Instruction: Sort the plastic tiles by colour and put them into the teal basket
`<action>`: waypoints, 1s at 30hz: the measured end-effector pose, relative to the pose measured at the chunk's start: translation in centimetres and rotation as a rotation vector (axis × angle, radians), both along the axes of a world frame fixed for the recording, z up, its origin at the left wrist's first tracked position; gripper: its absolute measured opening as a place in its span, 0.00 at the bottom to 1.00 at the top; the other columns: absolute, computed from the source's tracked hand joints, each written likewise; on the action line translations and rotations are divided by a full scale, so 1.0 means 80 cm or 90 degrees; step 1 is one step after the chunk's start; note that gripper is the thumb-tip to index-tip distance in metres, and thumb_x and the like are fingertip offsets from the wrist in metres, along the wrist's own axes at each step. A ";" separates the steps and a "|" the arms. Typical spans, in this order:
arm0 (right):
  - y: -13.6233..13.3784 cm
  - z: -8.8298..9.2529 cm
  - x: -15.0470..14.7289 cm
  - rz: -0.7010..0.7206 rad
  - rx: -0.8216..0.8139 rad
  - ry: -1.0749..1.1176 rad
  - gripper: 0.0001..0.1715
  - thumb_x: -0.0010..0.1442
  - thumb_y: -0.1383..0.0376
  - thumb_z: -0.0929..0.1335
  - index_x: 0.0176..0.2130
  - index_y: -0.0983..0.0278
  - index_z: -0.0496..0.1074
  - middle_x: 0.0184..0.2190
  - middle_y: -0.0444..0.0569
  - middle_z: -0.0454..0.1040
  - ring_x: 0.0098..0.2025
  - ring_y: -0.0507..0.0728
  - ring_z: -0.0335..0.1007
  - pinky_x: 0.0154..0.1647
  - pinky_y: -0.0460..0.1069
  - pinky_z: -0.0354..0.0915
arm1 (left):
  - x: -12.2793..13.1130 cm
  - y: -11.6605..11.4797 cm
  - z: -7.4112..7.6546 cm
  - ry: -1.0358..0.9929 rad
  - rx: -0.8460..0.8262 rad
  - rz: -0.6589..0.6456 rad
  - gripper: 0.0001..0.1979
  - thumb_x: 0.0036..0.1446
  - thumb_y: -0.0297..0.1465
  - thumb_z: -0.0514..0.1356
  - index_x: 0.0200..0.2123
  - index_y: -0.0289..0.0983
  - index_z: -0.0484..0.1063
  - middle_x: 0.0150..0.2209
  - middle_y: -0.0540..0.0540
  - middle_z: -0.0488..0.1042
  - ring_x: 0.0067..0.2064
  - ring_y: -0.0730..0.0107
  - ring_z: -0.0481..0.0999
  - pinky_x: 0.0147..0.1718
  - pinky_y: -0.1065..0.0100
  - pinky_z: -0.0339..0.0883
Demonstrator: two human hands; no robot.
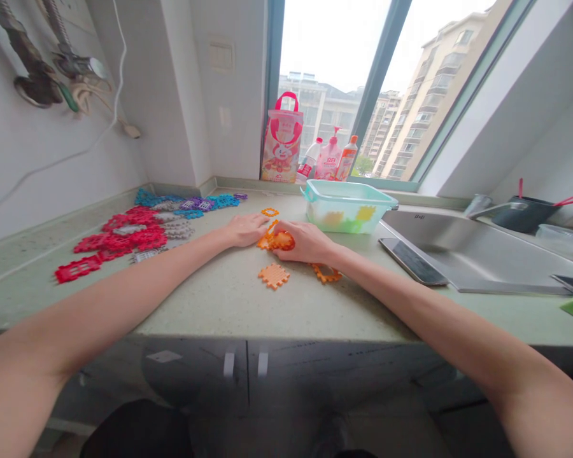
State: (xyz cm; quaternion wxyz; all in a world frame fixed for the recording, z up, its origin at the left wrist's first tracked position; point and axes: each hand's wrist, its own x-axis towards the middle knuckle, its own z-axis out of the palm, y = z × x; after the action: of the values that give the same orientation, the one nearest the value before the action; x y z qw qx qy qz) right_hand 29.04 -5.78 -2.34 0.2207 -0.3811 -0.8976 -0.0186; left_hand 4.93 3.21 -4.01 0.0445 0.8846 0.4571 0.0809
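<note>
Both arms reach forward over the counter (210,312), forearms angling inward so the hands nearly meet. Right hand (308,242) is palm-down with fingers curled, gripping some bright orange pieces (283,240). Left hand (247,229) is flat and low just beside them, fingertips up against the orange; can't tell if it's actually pinching anything.

A paler orange square (274,276) lies on the counter in front of the hands, an orange ring (327,273) sits partly under the right wrist, and a small orange frame (270,212) is just beyond the hands.

Counter's pale green and speckled. Red pieces (134,232) are heaped on the left, with grey and blue ones by the wall. A teal tub (351,207) stands near the right hand, then a phone (413,261) beside the steel sink (439,245). Window (334,38) behind, pink bag (282,146) and bottles (329,158) in front of it.
</note>
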 end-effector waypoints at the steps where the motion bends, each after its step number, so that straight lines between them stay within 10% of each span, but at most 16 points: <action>1: 0.001 -0.001 0.001 -0.004 0.004 -0.003 0.20 0.63 0.56 0.77 0.52 0.58 0.76 0.45 0.50 0.84 0.41 0.61 0.78 0.42 0.52 0.63 | -0.001 0.001 0.001 0.006 -0.001 0.013 0.35 0.76 0.45 0.44 0.79 0.40 0.62 0.81 0.40 0.60 0.79 0.46 0.61 0.78 0.44 0.52; 11: 0.020 0.039 0.041 0.013 0.191 0.134 0.19 0.61 0.58 0.75 0.51 0.58 0.77 0.47 0.52 0.83 0.43 0.62 0.78 0.46 0.55 0.71 | -0.009 0.006 0.005 0.042 -0.004 0.098 0.34 0.75 0.43 0.43 0.79 0.41 0.62 0.81 0.43 0.60 0.80 0.54 0.60 0.78 0.51 0.52; 17: 0.062 0.082 0.131 -0.222 0.376 0.295 0.17 0.61 0.57 0.73 0.50 0.56 0.76 0.47 0.51 0.84 0.45 0.66 0.81 0.52 0.61 0.75 | -0.007 0.005 0.006 0.054 -0.006 0.095 0.36 0.74 0.43 0.43 0.80 0.40 0.60 0.82 0.43 0.59 0.81 0.53 0.58 0.80 0.50 0.49; 23: 0.090 0.073 0.199 -0.471 0.310 0.299 0.22 0.62 0.50 0.73 0.52 0.57 0.79 0.45 0.54 0.85 0.47 0.71 0.82 0.53 0.63 0.75 | -0.006 0.001 0.009 0.074 0.002 0.095 0.35 0.74 0.41 0.43 0.79 0.39 0.61 0.81 0.42 0.59 0.81 0.54 0.59 0.79 0.50 0.51; 30: 0.090 0.078 0.201 -0.530 0.144 0.168 0.28 0.63 0.43 0.72 0.54 0.54 0.85 0.45 0.56 0.87 0.49 0.74 0.82 0.52 0.64 0.74 | -0.006 -0.001 0.009 0.078 -0.003 0.100 0.36 0.74 0.42 0.43 0.80 0.40 0.60 0.82 0.42 0.58 0.81 0.53 0.59 0.79 0.50 0.51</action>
State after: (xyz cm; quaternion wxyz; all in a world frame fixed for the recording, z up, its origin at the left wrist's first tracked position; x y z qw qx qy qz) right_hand 45.15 1.40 3.93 0.3469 -0.6826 -0.6243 -0.1550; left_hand 4.49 3.13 -3.27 0.0120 0.8492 0.5272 0.0285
